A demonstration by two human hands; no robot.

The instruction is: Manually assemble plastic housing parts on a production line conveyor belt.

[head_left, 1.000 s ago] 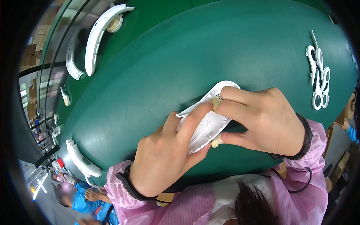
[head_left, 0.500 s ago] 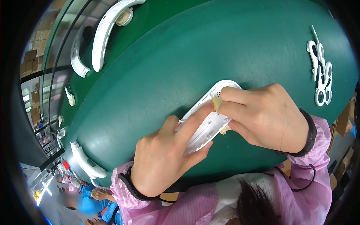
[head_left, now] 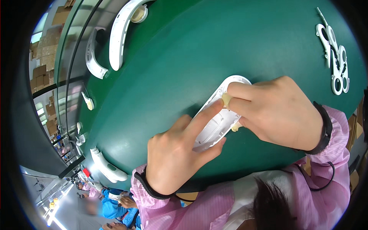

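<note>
A shallow, oblong white plastic shell [head_left: 215, 130] lies between my hands, its hollow side up, with thin wire-like lines inside. My left hand [head_left: 174, 153] grips its near left part, thumb along the near edge and index finger reaching into the hollow. My right hand [head_left: 274, 113] is closed around the far right end. Pale yellow covers [head_left: 226, 100] that look like finger cots show at its fingertips, one inside the shell and one by the outer edge. Whether the right fingers pinch a small part is hidden.
White ring-shaped plastic frames [head_left: 335, 57] lie at the far right of the green table [head_left: 172, 84]. Curved white housings [head_left: 119, 38] lie at the far left, and another white curved piece [head_left: 107, 166] sits near left. Co-workers in blue [head_left: 115, 207] are beyond the lower left.
The whole view has shifted, so the table's things sit farther right in the picture. Both hands keep nearly the same hold on the shell, the left index finger still inside it.
</note>
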